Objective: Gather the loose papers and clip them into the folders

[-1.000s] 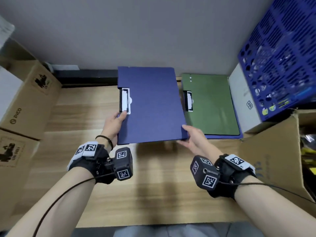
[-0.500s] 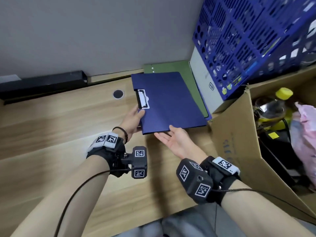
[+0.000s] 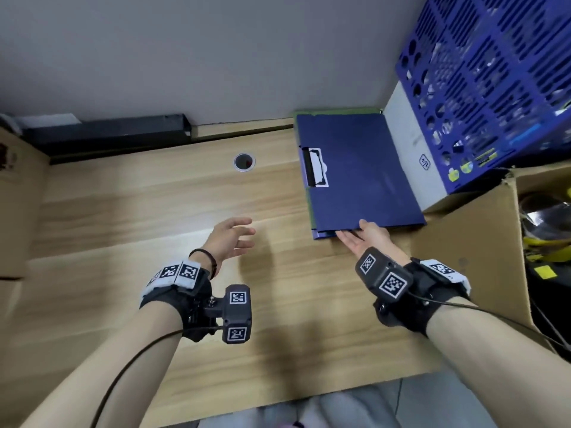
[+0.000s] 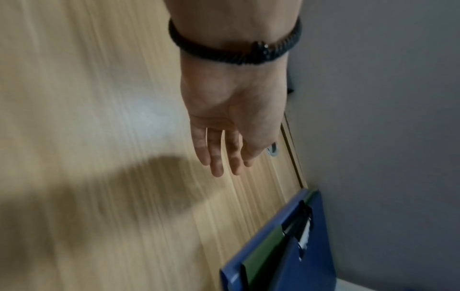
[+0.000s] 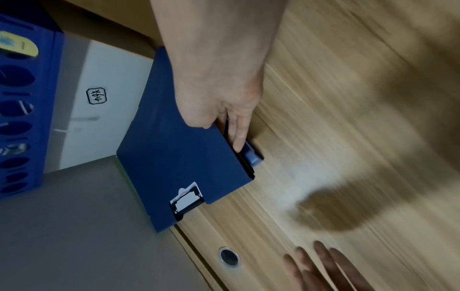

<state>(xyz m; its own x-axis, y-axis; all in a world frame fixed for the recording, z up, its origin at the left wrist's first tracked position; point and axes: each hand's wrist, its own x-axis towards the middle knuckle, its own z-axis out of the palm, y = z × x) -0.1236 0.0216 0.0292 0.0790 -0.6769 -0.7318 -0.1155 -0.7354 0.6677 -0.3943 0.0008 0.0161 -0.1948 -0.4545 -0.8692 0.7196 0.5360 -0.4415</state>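
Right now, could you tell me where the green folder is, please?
In the head view it lies far right on the desk, under the blue folder, beside the white box; only its edge shows.

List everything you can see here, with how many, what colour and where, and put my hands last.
Clip folder: one, dark blue, far right of desk, top of stack.
Green folder: one, green, under the blue one, edges showing.
Desk: one, light wood.
Cable hole: one, metal-rimmed, desk middle.
Crate: one, blue, upper right.
White box: one, beside the folders.
Cardboard boxes: brown, right and left edges.
Left hand: open, above desk.
Right hand: grips the blue folder's near edge.
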